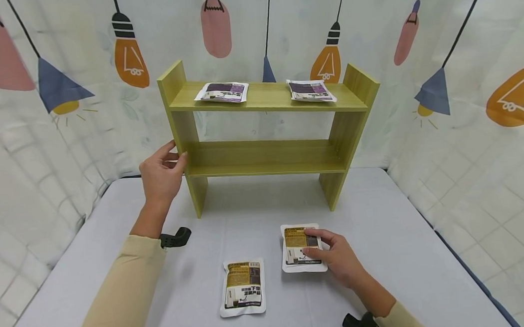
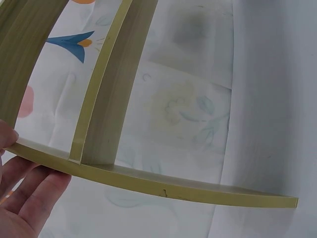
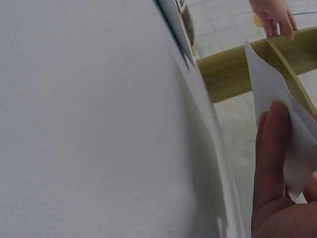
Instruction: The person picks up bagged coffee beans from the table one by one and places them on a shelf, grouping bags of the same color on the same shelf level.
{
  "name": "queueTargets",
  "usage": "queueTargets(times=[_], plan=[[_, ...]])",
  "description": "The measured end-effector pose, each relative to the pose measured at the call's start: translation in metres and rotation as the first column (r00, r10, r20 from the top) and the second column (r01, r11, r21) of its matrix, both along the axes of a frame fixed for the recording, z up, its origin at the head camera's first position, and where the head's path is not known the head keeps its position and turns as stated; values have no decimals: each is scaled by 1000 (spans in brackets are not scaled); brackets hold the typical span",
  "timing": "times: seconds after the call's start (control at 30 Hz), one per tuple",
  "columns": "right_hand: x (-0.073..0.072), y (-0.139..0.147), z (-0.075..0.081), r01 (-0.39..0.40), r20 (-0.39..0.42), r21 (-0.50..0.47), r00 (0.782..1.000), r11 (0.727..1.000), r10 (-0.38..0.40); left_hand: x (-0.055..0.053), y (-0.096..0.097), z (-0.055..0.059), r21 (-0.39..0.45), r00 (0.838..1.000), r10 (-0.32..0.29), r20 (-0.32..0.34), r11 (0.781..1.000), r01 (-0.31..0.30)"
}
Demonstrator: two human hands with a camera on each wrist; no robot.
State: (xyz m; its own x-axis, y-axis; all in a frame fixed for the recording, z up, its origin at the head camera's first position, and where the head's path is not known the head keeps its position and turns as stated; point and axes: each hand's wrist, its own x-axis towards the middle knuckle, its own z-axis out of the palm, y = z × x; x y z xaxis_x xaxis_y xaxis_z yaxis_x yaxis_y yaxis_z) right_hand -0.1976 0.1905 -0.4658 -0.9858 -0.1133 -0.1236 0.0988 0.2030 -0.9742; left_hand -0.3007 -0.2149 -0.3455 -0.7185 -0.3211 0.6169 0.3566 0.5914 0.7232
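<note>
A light-green wooden two-tier shelf (image 1: 266, 158) stands on the table near the back. My left hand (image 1: 161, 175) holds the edge of its left side panel (image 2: 163, 192), thumb on one face and fingers on the other. With my right hand (image 1: 342, 258) I pinch a white pouch (image 1: 293, 258) with a brown-and-gold label, raised over the table in front of the shelf. The right wrist view shows the plain white back (image 3: 267, 82) of this pouch against my fingers. A similar pouch (image 1: 242, 288) lies flat on the table to its left, label up.
On the top tier lie two white pouches with purple labels, one at the left (image 1: 222, 92) and one at the right (image 1: 311, 90). A white cloth covers the table (image 1: 265, 208). Curtains printed with lamps (image 1: 245, 34) hang behind and at both sides.
</note>
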Motion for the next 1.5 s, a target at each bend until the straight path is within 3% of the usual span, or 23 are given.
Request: queueTargets(times=[0.47,1.5], plan=[[-10,-1,7,-20,26,-69,999,997,22,0,-1,0,5,1000,-13,12,1000,13],[-31,5,38,-34,-16,-155,999,987,32,1,0,1,12,1000,-16,20,1000,15]])
